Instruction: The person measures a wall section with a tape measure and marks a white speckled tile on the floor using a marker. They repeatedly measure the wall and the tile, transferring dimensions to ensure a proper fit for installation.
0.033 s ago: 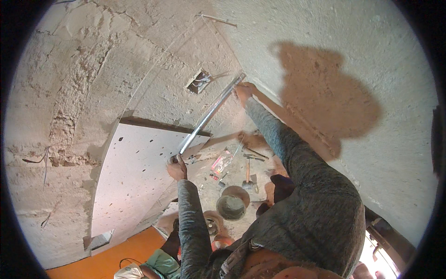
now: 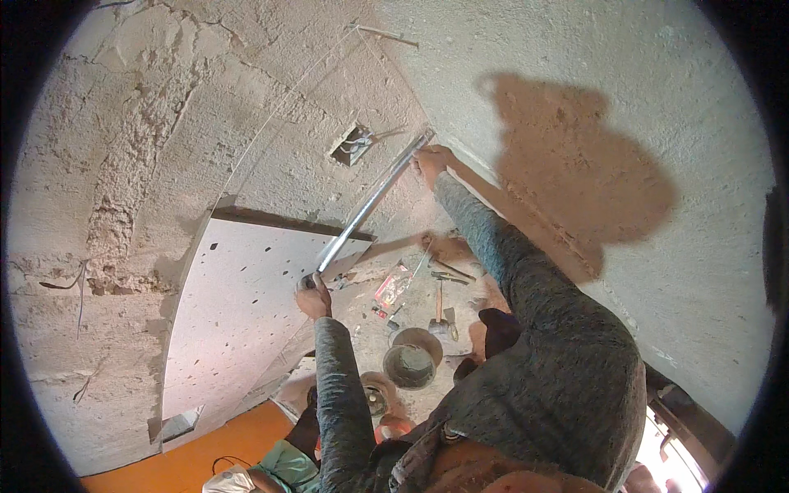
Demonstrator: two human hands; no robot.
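A long, straight, silvery metal strip (image 2: 370, 205) slants from the wall corner down to the front of a speckled white tile (image 2: 246, 287). My right hand (image 2: 431, 164) grips its upper end close to the corner. At the lower end, my left hand (image 2: 314, 297) is closed around it, with a small dark part showing at the fingers. The tile stands against the rough wall on the left, its top edge just behind the strip. I cannot make out markings on the strip.
An open wall box with wires (image 2: 354, 145) sits above the strip. A thin line runs from a peg (image 2: 386, 34) down to the tile. On the floor lie a mallet (image 2: 440, 319), a hammer (image 2: 454, 273), a red-and-white packet (image 2: 392, 285) and a bucket (image 2: 410, 366). Another person's green garment (image 2: 289, 466) shows low left.
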